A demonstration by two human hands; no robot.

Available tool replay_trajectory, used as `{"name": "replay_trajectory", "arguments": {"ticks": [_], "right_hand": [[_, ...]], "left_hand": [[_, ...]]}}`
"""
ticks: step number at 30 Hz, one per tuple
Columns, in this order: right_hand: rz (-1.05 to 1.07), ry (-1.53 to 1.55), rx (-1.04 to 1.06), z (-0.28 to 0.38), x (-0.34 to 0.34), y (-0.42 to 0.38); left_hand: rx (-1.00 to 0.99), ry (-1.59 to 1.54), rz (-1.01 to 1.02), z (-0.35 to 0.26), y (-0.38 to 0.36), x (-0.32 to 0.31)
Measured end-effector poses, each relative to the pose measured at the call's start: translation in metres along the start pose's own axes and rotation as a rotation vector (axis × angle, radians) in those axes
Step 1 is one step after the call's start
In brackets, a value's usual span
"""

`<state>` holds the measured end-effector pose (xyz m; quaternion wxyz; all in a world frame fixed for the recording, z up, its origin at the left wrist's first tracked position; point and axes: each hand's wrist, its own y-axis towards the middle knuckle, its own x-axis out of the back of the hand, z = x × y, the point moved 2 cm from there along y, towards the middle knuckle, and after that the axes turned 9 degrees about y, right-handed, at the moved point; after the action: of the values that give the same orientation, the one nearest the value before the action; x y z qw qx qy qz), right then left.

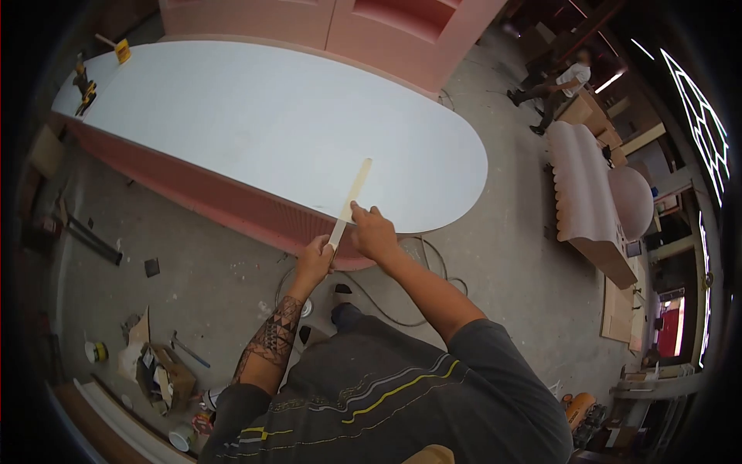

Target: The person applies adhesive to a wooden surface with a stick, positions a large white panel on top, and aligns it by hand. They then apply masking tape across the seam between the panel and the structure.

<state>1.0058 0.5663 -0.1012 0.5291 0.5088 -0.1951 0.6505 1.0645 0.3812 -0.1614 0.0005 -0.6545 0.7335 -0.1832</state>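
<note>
A long, flat, pale-yellow strip (358, 184) slants over the front edge of a white tabletop (255, 116) with a rounded end. My left hand (314, 261) is closed around the strip's near end, just off the table edge. Higher up along it, my right hand (374, 234) is curled at the strip's side, with its fingertips on it. The strip's far end overlaps the white surface. Below the top, a pink base (193, 185) shows, ribbed near the rounded end.
A yellow-and-black drill (86, 94) and a yellow-headed tool (122, 52) are on the top's far left. Pink cabinets (255, 19) stand behind. A hose (410, 321) loops on the floor by my feet. A cardboard box (174, 375) lies left; a person (568, 81) is far right.
</note>
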Motion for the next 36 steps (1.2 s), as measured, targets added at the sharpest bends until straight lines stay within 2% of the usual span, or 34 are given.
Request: {"name": "replay_trajectory", "arguments": {"ticks": [4, 6, 7, 11, 20, 23, 26, 28, 29, 31, 36], "right_hand": [[0.034, 0.021, -0.018, 0.004, 0.007, 0.012], [0.091, -0.023, -0.19, 0.004, 0.011, 0.018], [0.093, -0.07, -0.21, 0.001, 0.011, 0.019], [0.128, -0.115, -0.165, 0.001, 0.01, 0.019], [-0.058, -0.16, -0.031, 0.004, -0.019, 0.013], [-0.049, -0.251, -0.086, 0.007, -0.022, 0.016], [-0.013, -0.227, -0.182, 0.005, -0.023, 0.023], [0.053, -0.105, -0.272, -0.003, -0.026, 0.029], [0.058, -0.101, -0.27, -0.01, -0.032, 0.032], [-0.025, -0.282, -0.18, -0.02, -0.04, 0.04], [0.069, -0.194, -0.271, -0.045, -0.041, 0.074]], "left_hand": [[0.038, 0.031, -0.021, -0.007, -0.004, 0.003], [0.024, 0.003, -0.008, -0.004, -0.002, 0.001], [0.03, 0.002, -0.017, -0.005, -0.004, 0.002], [0.029, 0.046, -0.005, -0.007, -0.005, 0.004], [0.022, 0.029, -0.05, -0.01, -0.008, 0.003], [0.027, 0.026, -0.061, -0.01, -0.008, 0.003], [0.051, 0.031, -0.056, -0.012, -0.01, 0.004], [0.069, 0.026, -0.054, -0.014, -0.012, 0.005], [0.075, 0.036, -0.047, -0.015, -0.012, 0.006], [0.089, 0.047, -0.044, -0.011, -0.011, 0.005], [0.084, 0.022, -0.076, 0.001, -0.009, 0.001]]}}
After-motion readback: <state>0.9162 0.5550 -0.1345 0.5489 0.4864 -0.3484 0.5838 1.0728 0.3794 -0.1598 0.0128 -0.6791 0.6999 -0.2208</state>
